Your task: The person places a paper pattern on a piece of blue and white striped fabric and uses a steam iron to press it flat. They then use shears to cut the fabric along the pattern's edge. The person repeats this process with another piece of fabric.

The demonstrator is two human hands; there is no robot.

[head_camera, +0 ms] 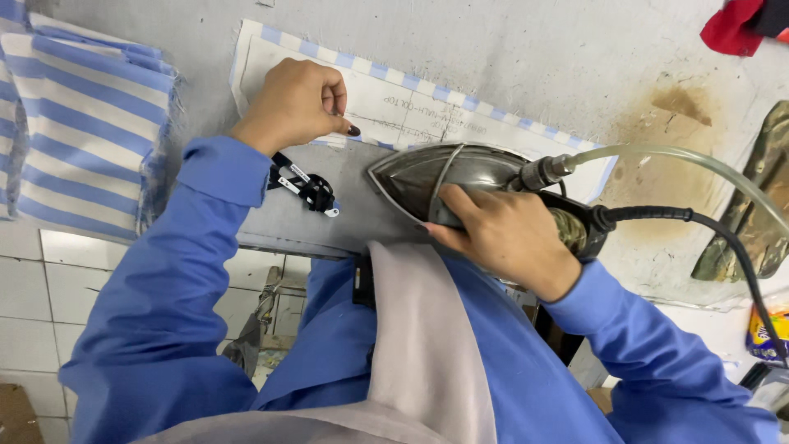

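Iron on striped piece, both hands busy.
I saw right hand (509, 234) gripping the steam iron (460, 177) handle on the worktop (526, 49); left hand (296, 103), fingers curled, pressed down the striped fabric piece (394, 103).

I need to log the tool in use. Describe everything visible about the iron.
The iron is a dark, worn metal steam iron with a pointed nose aimed toward the left hand. It rests flat on the grey pressing table, its tip at the edge of the striped blue-and-white fabric piece. The right hand grips its handle. A clear tube on a metal fitting and a black cable leave its rear end.
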